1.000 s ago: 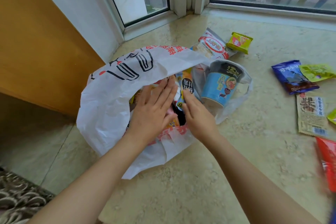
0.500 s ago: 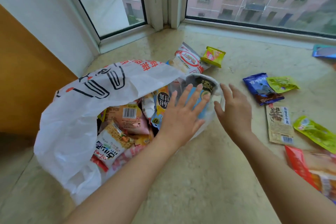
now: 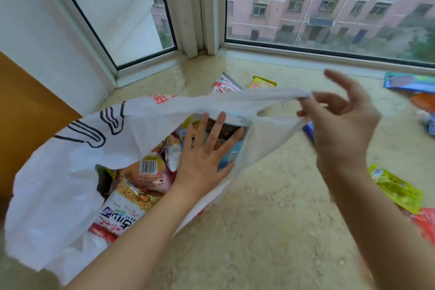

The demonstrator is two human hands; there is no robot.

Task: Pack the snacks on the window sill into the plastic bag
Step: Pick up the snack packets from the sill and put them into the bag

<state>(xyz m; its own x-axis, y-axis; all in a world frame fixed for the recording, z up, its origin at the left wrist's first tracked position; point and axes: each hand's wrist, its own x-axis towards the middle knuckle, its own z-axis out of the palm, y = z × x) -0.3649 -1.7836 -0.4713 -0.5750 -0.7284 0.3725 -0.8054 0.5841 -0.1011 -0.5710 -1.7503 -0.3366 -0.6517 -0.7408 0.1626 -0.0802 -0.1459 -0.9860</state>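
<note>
Head view showed our left hand spread flat against the cup inside the bag near the sill's left edge. Our right hand pinched the bag's handle, stretching the mouth rightward toward loose snacks nearest it.

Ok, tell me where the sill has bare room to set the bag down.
Bare marble sill lies in front, between the white plastic bag and the yellow-green packet. A second free patch runs along the window frame, behind the right hand. The right edge is crowded with loose packets; the yellow packet sits behind the bag.
</note>
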